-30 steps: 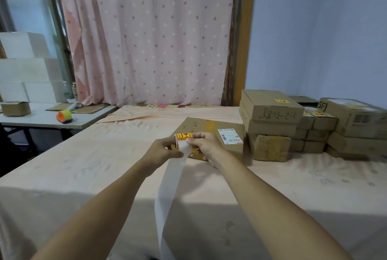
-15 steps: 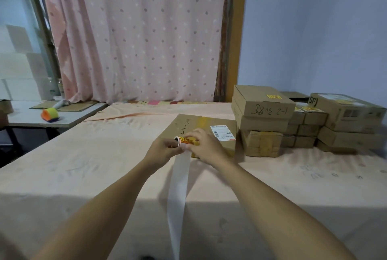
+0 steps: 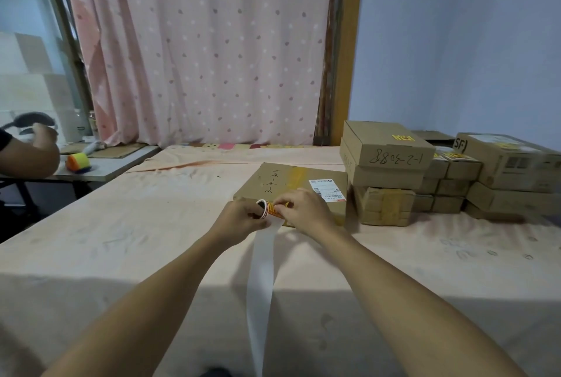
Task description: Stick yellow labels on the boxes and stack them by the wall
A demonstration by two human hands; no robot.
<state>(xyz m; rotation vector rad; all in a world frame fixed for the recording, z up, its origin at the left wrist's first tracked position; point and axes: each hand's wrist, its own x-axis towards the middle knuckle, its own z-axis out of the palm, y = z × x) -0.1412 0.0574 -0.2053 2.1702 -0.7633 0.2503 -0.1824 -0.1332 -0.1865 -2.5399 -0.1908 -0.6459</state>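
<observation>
Hands first: what have we got hold of?
— Our left hand (image 3: 239,218) curls round the small label roll (image 3: 263,208); our right hand (image 3: 303,209) pinches a yellow label (image 3: 275,209) at its edge, just above the near edge of the flat box (image 3: 291,185) on the surface (image 3: 121,224). White backing strip (image 3: 261,279) hangs toward us.
And writing?
— Flat box: inked "3-4-", rest unclear, plus a white shipping label (image 3: 327,190). On the stacked boxes (image 3: 385,161) by the wall (image 3: 455,42) we read "SF" and upside-down numerals
</observation>
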